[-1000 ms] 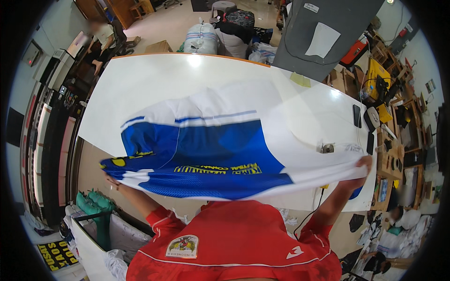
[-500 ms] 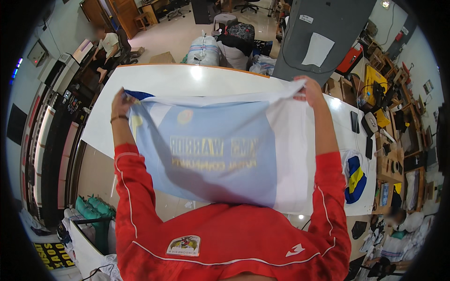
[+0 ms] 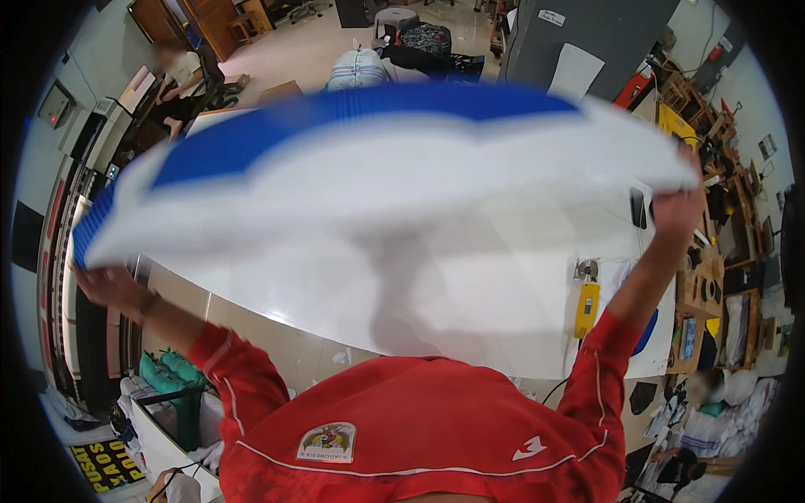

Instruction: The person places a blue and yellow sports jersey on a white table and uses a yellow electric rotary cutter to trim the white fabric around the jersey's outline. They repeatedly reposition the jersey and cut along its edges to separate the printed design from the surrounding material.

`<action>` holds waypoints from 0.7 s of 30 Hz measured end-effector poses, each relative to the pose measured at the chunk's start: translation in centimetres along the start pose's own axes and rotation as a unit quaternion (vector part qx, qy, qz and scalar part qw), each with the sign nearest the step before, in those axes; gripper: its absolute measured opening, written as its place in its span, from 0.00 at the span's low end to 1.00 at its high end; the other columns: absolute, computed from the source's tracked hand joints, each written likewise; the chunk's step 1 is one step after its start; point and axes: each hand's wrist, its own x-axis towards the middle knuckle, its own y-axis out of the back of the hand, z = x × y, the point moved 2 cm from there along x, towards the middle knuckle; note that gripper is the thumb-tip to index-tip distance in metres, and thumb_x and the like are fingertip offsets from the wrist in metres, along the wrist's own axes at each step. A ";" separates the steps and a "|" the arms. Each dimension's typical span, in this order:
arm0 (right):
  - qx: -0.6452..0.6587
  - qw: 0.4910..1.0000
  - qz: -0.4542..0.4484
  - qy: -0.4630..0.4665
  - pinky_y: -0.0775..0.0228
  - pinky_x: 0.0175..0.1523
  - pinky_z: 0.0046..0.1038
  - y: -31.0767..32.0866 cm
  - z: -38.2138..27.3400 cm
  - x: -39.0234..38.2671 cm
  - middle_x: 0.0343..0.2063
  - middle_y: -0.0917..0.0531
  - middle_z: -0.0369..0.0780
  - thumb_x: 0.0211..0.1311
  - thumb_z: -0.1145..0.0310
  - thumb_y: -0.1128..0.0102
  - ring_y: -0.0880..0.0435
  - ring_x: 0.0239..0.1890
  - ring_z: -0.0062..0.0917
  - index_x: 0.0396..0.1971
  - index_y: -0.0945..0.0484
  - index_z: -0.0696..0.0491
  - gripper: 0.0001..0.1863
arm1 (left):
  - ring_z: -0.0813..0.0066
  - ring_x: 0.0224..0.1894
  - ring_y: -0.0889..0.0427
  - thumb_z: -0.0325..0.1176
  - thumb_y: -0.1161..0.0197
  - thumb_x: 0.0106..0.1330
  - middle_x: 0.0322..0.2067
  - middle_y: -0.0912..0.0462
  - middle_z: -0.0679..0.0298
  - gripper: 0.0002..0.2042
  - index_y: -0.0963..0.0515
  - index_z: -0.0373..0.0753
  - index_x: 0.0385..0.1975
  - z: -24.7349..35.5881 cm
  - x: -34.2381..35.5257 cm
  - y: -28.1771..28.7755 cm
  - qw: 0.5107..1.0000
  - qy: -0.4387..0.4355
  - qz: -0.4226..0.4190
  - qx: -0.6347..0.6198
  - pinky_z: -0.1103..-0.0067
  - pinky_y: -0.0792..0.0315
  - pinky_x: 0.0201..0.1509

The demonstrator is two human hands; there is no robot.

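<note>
A large piece of white and blue fabric (image 3: 386,180) billows in the air above the white table, smeared by motion. Its far part is blue and its near part white. My left hand (image 3: 113,289) grips one corner at the far left, arm stretched out. At the right, my right hand (image 3: 677,210) is closed on the opposite corner. On the table near my right forearm lies a yellow electric fabric cutter (image 3: 587,310) with a round metal head. Part of a blue and white cloth (image 3: 646,331) shows behind my right sleeve.
The white table (image 3: 277,289) spreads beneath the fabric, and a dark phone (image 3: 638,208) lies near its right edge. A grey cabinet (image 3: 537,50) stands beyond it. Stuffed sacks (image 3: 356,69) rest on the floor behind. A seated person (image 3: 180,80) is at the far left.
My hands have moved wide apart, carrying the fabric's corners outward. The fabric has swung up and away from me, its blue side now showing. The yellow cutter has come into view.
</note>
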 end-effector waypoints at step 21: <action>-0.225 0.915 -0.116 -0.315 0.19 0.38 0.27 3.3 26.0 -27.0 0.38 0.11 0.44 0.52 0.84 0.60 0.13 0.32 0.28 0.45 0.12 0.57 0.28 | 0.74 0.38 0.18 0.43 0.31 0.68 0.38 0.17 0.65 0.19 0.18 0.33 0.48 -6.1 -41.4 10.3 0.661 0.746 0.076 -0.024 0.77 0.26 0.30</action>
